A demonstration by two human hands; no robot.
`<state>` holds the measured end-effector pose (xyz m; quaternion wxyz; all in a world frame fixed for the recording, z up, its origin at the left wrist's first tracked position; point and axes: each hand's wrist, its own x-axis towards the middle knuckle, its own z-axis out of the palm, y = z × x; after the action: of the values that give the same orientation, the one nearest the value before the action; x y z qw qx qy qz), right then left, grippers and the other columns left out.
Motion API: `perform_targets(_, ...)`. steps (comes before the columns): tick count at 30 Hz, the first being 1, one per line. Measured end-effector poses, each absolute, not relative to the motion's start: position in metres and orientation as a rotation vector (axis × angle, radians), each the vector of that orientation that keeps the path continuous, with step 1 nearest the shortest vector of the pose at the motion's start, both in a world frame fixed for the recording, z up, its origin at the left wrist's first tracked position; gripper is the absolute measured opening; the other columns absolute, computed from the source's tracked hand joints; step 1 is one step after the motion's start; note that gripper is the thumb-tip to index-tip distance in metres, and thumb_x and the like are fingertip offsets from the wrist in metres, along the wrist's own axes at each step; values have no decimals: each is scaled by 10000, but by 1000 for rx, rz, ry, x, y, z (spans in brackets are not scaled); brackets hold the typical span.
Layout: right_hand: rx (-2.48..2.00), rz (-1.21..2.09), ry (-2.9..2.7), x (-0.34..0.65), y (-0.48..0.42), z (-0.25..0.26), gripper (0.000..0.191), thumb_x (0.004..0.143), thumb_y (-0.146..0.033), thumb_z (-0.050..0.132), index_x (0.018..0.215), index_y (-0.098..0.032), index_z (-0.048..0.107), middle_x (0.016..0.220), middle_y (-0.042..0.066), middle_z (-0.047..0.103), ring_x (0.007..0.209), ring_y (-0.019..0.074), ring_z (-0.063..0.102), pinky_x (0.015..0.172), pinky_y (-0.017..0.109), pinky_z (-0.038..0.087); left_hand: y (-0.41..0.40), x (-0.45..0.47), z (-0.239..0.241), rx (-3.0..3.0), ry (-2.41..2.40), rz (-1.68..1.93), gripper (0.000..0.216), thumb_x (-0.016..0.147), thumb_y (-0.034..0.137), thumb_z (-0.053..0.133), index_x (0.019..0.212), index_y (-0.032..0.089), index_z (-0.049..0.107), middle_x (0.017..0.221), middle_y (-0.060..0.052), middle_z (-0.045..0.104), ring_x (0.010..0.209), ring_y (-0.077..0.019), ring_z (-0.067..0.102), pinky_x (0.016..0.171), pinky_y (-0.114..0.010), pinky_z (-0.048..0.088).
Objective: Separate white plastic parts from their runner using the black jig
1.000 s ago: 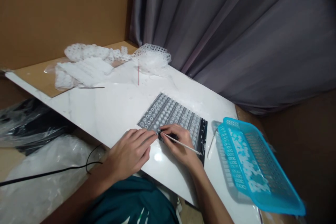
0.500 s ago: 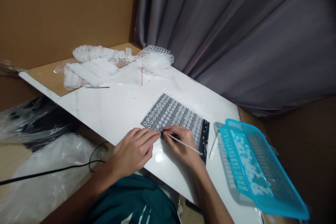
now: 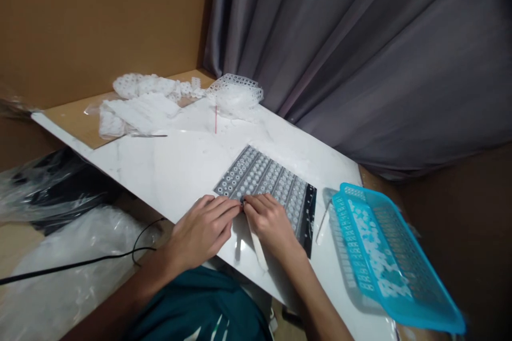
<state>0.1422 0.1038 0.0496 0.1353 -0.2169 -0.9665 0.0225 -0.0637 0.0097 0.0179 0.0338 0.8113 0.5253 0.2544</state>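
A dark tray (image 3: 268, 181) studded with rows of small white rings lies on the white table (image 3: 176, 165). My left hand (image 3: 204, 229) rests on the table with its fingers stretched flat, the fingertips at the tray's near left corner. My right hand (image 3: 270, 224) is closed in a pinch on a thin white stick (image 3: 256, 240), whose tip meets the tray at the same corner. The stick's free end points back toward me, under my palm.
A blue plastic basket (image 3: 392, 256) holding several white pieces stands at the right, a small white strip (image 3: 322, 224) beside it. White perforated sheets and bags (image 3: 140, 104) lie at the far left. A grey curtain (image 3: 360, 53) hangs behind. A black cable (image 3: 80, 262) runs over plastic wrap below the table.
The stick in my right hand has swung round: its free end pointed right across the tray, and it now points toward me. Both hands stay at the tray's near corner.
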Motion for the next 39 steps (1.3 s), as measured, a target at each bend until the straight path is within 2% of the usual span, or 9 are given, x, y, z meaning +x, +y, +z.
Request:
perform_targets(3, -689, 255, -2654, 141, 103, 41, 133, 1023, -103, 650, 1039, -191, 748, 1203, 145, 806, 997, 290, 754, 898, 439, 596, 12, -64, 20, 2482, 1593, 793, 368, 1081, 191, 486, 1425, 185, 619, 1425, -82, 693, 1292, -257, 631, 1100, -469, 445)
perform_targets(7, -890, 597, -2192, 144, 108, 35, 176, 1028, -159, 637, 924, -237, 755, 1070, 82, 832, 955, 247, 789, 870, 374, 618, 13, -65, 21, 2447, 1564, 830, 393, 1061, 158, 496, 1431, 212, 618, 1418, -69, 695, 1276, -246, 637, 1089, -459, 454)
perform_targets(14, -979, 779, -2083, 154, 120, 44, 142, 1011, -240, 691, 895, -245, 771, 1116, 86, 835, 1033, 278, 789, 930, 426, 597, 11, -65, 20, 2416, 1564, 830, 429, 1050, 146, 497, 1464, 217, 583, 1444, -65, 677, 1284, -251, 620, 1089, -458, 438)
perform_targets(17, -963, 810, -2126, 154, 123, 40, 158, 998, -253, 716, 851, -244, 774, 1109, 90, 836, 1040, 285, 784, 954, 445, 584, 10, -65, 19, 2405, 1574, 822, 440, 1045, 146, 503, 1473, 220, 575, 1454, -58, 671, 1285, -253, 617, 1098, -461, 429)
perform_targets(25, -938, 784, -2163, 153, 122, 41, 131, 999, -254, 715, 898, -273, 795, 1094, 69, 836, 1007, 275, 781, 920, 434, 590, 10, -65, 19, 2413, 1580, 819, 444, 1029, 128, 514, 1457, 220, 591, 1453, -62, 673, 1295, -258, 616, 1085, -456, 433)
perform_targets(39, -940, 832, -2217, 152, 125, 43, 152, 990, -218, 709, 898, -269, 818, 1135, 83, 834, 1036, 289, 784, 959, 454, 603, 9, -63, 26, 2384, 1597, 787, 444, 1028, 89, 510, 1445, 219, 589, 1425, -42, 677, 1243, -250, 616, 1055, -438, 411)
